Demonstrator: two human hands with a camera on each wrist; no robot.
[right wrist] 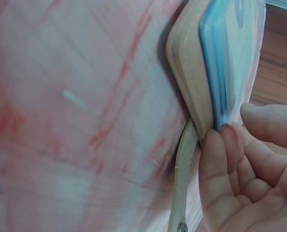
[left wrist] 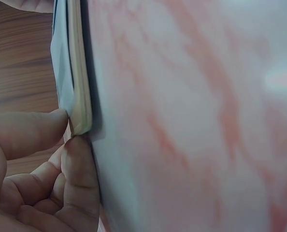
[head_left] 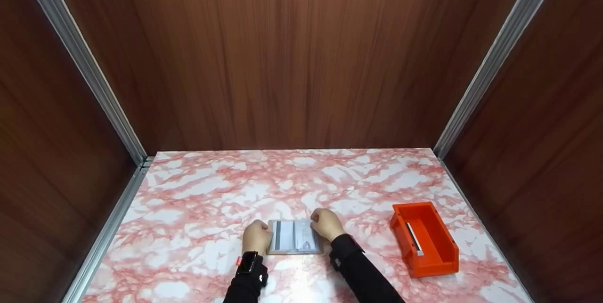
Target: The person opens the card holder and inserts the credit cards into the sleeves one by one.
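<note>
Tan cardholder [head_left: 295,237] lies flat, apparently longest left-right.

At the card booklet [head_left: 295,236], the left hand's grip [head_left: 257,237] takes up the left edge and the right hand's grip [head_left: 327,224] the far right corner. Its far edge can be reached between them, with broad desk [head_left: 212,199] from there to the back panel [head_left: 292,58]. On its near side, a lane runs between the left sleeve [head_left: 242,289] and right sleeve [head_left: 365,272], which bar its near corners. Wide room extends to its left. On its right, past the right hand, a gap ends at the orange bin's [head_left: 435,269] raised walls. A strap [right wrist: 182,169] juts from its right end.
</note>
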